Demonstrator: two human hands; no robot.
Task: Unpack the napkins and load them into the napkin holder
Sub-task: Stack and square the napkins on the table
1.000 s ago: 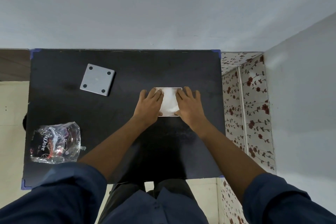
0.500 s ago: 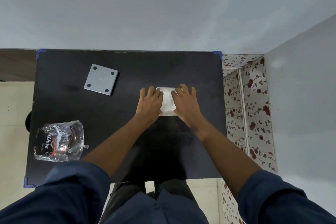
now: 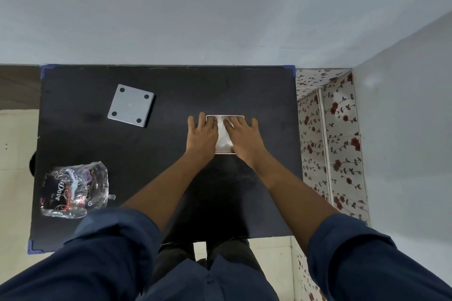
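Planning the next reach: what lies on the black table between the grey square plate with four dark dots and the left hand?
Nothing: in the head view, only bare black table separates the grey square plate from the left hand.

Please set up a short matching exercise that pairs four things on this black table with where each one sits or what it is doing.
Things:
1. grey square plate with four dark dots
2. crumpled clear plastic wrapper
3. white napkin stack
4. left hand

Places or states:
A. near left corner of the table
B. lies between and under both hands
C. far left part of the table, lying alone
D. pressed flat on the stack's left side

Pairs: 1-C, 2-A, 3-B, 4-D
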